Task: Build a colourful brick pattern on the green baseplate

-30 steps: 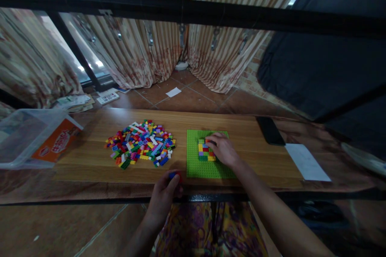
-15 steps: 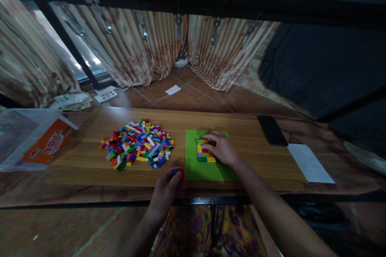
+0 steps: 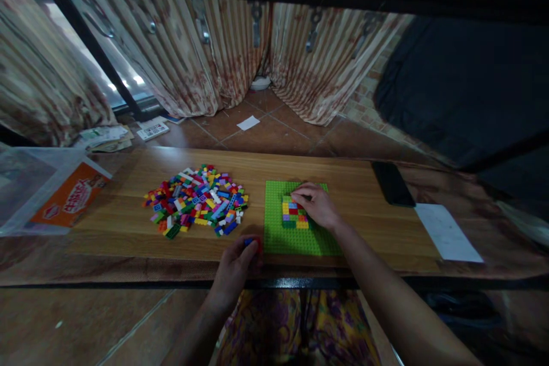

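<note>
A green baseplate (image 3: 278, 243) lies on the wooden board, with a block of multicoloured toy bricks (image 3: 294, 214) built up near its middle. My right hand (image 3: 316, 206) is over the upper right of that block, its thumb and fingertips closed together at the bricks. Whatever it may pinch is hidden by the fingers. My left hand (image 3: 238, 263) rests at the board's front edge, just left of the baseplate's near corner. Its fingers are closed around toy bricks, of which a blue one and a red one (image 3: 258, 243) show.
A wide heap of loose toy bricks (image 3: 199, 200) lies left of the baseplate. At the far left stands a clear plastic box (image 3: 26, 183) with an orange label. A black phone (image 3: 392, 184) and a white sheet of paper (image 3: 448, 233) are on the right.
The view has tilted and shifted slightly. My right hand has moved a little off the block's upper rows, showing more of the bricks. My left hand still grips its bricks in the same place.
</note>
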A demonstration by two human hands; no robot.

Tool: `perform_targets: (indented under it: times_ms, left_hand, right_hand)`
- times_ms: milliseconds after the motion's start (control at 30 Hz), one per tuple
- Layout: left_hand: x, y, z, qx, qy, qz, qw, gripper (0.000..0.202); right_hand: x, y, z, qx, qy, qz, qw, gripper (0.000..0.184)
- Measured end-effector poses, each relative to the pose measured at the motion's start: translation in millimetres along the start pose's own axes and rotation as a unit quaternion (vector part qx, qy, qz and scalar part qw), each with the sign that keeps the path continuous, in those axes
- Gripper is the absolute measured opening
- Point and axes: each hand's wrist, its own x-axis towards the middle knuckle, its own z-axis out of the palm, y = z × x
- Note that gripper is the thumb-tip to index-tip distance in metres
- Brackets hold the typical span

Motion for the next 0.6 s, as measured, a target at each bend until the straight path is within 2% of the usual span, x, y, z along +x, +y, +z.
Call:
perform_targets:
  times_ms: [267,600]
  left_hand:
    - [3.4,-1.3,1.7,-0.018,-0.007,-0.017,1.000,0.038]
    - [2.7,3.3,8.0,-0.027,0.000,-0.017,1.000,0.036]
  right_hand:
    - [1.1,5.7,3.2,0.015,0.006,0.016,1.000,0.011]
    - [-3.0,2.2,2.0,-0.043,0.002,0.014,0.999,0.013]
